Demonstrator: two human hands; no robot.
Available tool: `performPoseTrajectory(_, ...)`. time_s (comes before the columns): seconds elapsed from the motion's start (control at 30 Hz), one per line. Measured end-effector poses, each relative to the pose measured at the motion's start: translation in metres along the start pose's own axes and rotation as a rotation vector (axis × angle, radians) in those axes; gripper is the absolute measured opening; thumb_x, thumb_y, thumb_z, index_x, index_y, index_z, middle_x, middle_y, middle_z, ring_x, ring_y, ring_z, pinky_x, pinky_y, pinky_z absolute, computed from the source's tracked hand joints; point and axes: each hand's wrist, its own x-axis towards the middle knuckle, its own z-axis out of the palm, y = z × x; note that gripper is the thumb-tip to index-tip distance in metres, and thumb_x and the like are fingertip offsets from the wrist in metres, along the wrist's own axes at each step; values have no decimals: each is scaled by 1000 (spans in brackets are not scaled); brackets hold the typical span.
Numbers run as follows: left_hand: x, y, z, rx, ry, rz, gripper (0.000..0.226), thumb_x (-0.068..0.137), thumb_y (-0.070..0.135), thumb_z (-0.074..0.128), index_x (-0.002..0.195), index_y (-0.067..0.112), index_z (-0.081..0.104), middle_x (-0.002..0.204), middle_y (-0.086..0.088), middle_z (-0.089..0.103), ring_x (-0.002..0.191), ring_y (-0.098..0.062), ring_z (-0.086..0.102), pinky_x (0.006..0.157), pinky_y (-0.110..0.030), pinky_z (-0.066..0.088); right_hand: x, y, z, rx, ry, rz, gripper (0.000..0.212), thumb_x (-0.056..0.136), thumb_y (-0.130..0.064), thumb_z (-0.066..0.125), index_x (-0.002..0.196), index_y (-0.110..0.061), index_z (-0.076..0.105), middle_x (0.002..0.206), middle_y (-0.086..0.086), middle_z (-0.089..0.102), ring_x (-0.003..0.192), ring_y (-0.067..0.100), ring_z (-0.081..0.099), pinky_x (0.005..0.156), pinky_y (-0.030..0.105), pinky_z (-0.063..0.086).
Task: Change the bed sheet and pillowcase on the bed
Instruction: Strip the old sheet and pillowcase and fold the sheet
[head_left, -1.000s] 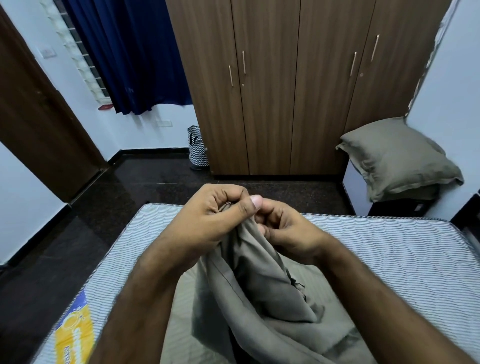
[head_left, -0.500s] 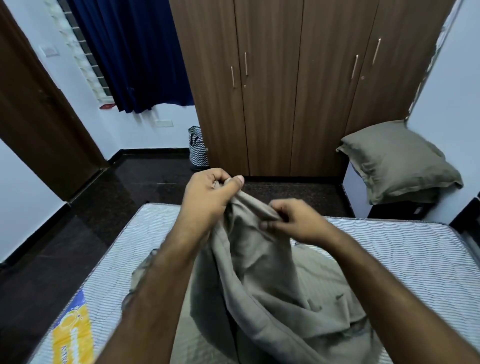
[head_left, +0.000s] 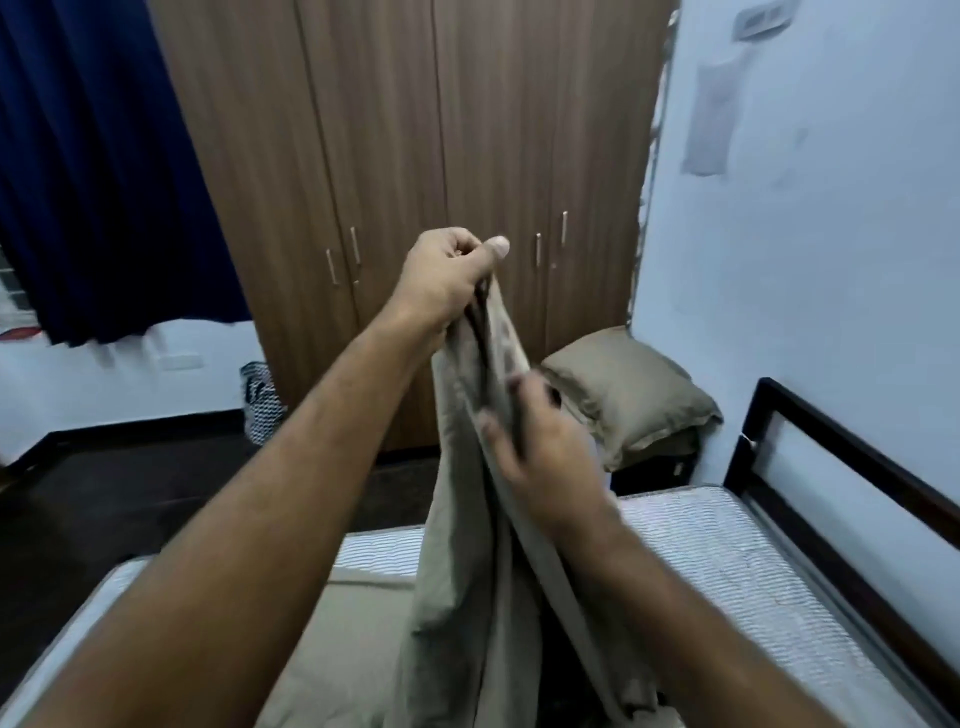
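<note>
Your left hand (head_left: 447, 275) is raised in a closed fist, pinching the top edge of the khaki bed sheet (head_left: 483, 545) between thumb and fingers. Your right hand (head_left: 540, 447) sits lower, fingers curled around a gathered fold of the same cloth. The sheet hangs between your hands in long, bunched vertical folds, plain and matte, and its lower part lies heaped on the striped bare mattress (head_left: 701, 540). A pillow (head_left: 623, 389) in matching khaki rests beyond the bed, beside the wardrobe (head_left: 415, 130).
</note>
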Motion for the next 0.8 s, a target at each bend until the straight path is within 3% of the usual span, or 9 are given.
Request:
performPoseTrajectory(0.1, -14, -7, -4, 203, -240, 1, 39, 90, 41, 74, 79, 5, 63, 72, -11, 57, 65, -22, 56, 64, -37, 49, -46, -10, 18, 17, -618, 35, 68, 100, -49, 53, 152, -17, 23, 139, 10, 56, 119, 27, 58, 97, 45, 49)
performPoseTrajectory(0.17, -27, -12, -13, 208, -316, -37, 35, 92, 41, 73, 80, 9, 63, 78, -13, 61, 70, -25, 61, 69, -40, 53, -53, -10, 20, 94, -739, -24, 40, 102, -46, 53, 130, -19, 43, 113, 4, 62, 98, 23, 60, 84, 48, 51)
performPoseTrajectory(0.2, -33, -14, -19, 183, -337, -59, 32, 94, 38, 72, 81, 10, 62, 79, -13, 61, 70, -24, 62, 69, -40, 53, -53, -9, 20, 154, -718, -50, 23, 104, -41, 51, 109, -19, 50, 94, 1, 59, 83, 20, 57, 74, 48, 49)
performPoseTrajectory(0.23, -40, -15, -25, 146, -352, -76, 31, 95, 36, 70, 81, 10, 60, 79, -14, 59, 69, -22, 61, 69, -38, 52, -52, -5, 21, 215, -669, -51, 21, 105, -35, 50, 93, -17, 51, 81, -1, 56, 74, 18, 55, 68, 46, 47)
performPoseTrajectory(0.3, -51, -18, -38, 39, -367, -99, 30, 97, 30, 68, 79, 10, 56, 76, -12, 53, 65, -18, 54, 64, -33, 48, -49, 1, 24, 328, -504, -35, 24, 105, -22, 52, 81, -17, 54, 73, -6, 54, 68, 9, 53, 63, 35, 44)
performPoseTrajectory(0.4, -65, -19, -53, -66, -345, -98, 34, 98, 28, 66, 70, 17, 50, 68, -4, 45, 61, -13, 43, 60, -28, 38, -40, 3, 30, 420, -143, -12, 17, 97, -1, 57, 94, -14, 68, 85, -8, 58, 81, 5, 58, 73, 23, 44)
performPoseTrajectory(0.5, -77, -16, -62, -82, -322, -81, 34, 98, 26, 65, 69, 17, 49, 66, -3, 42, 60, -13, 39, 58, -27, 35, -26, -6, 36, 525, 26, 51, 23, 94, 6, 59, 102, -13, 69, 97, -2, 59, 91, 11, 62, 80, 20, 46)
performPoseTrajectory(0.7, -92, -12, -77, -44, -293, -58, 27, 96, 20, 68, 81, 3, 56, 66, -8, 44, 60, -15, 41, 58, -26, 37, -25, -34, 46, 801, -100, 127, 16, 104, -17, 54, 113, -10, 66, 104, 5, 70, 99, 22, 68, 87, 40, 56)
performPoseTrajectory(0.8, -98, -10, -81, -39, -297, -53, 25, 96, 18, 68, 85, -1, 56, 66, -9, 50, 59, -17, 49, 57, -25, 43, -21, -40, 43, 867, -195, 137, 19, 100, -16, 63, 116, -6, 66, 106, 17, 68, 101, 36, 64, 92, 50, 54)
